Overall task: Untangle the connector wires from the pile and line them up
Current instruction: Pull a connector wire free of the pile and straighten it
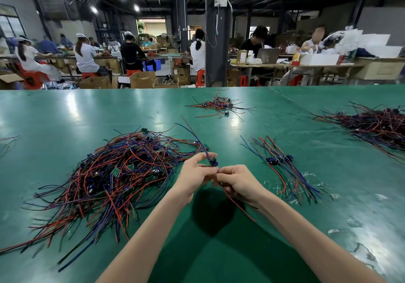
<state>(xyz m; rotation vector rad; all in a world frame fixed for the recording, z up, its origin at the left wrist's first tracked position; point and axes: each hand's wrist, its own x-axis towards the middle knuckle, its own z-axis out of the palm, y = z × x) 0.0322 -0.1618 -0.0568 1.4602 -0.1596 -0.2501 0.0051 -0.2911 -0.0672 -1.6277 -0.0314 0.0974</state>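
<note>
Pinched between left grip [195, 173] and right grip [237, 181], just right of tangled red-and-blue wire pile [122, 173]: thin connector wire with small dark plug [213, 162]. Probably light, limp, snag-prone; best taken at plug.

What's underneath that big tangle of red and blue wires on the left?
Through gaps in the wire pile only the green table surface shows, with small green circuit boards mixed among the strands. Whatever lies at the bottom of the heap's dense middle is covered.
</note>
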